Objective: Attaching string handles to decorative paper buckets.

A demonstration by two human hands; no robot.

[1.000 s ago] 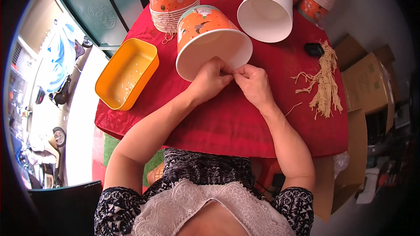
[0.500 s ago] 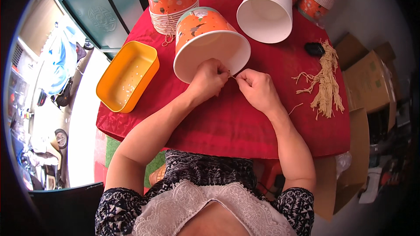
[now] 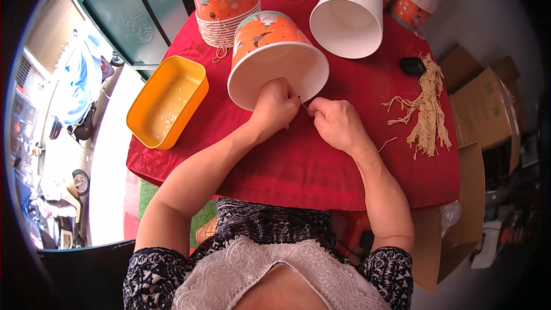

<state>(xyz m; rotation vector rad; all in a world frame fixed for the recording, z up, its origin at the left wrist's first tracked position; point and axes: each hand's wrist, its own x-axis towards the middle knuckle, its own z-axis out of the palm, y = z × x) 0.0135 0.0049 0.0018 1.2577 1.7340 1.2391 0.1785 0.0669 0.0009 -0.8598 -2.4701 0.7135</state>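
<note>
An orange, patterned paper bucket (image 3: 267,34) lies on its side on the red tablecloth, its white mouth toward me. My left hand (image 3: 276,103) is closed at the lower right of that mouth, its fingers at the rim. Just to the right, my right hand (image 3: 336,120) is closed in a pinch. Between the two hands a short, thin string (image 3: 305,104) shows at the bucket's rim. Which part of it each hand grips is mostly hidden by the fingers. The inside of the bucket behind my left hand is partly covered.
A yellow tub (image 3: 169,103) with small white bits stands at the left. Behind are a stack of orange buckets (image 3: 225,0) and a white nested stack (image 3: 347,17). At the right lie a bundle of beige strings (image 3: 427,109) and a black object (image 3: 412,65). Cardboard boxes (image 3: 485,109) stand beyond the table.
My right hand has turned over slightly, its back now more upward, and stays close to the rim. My left hand and the bucket have hardly moved.
</note>
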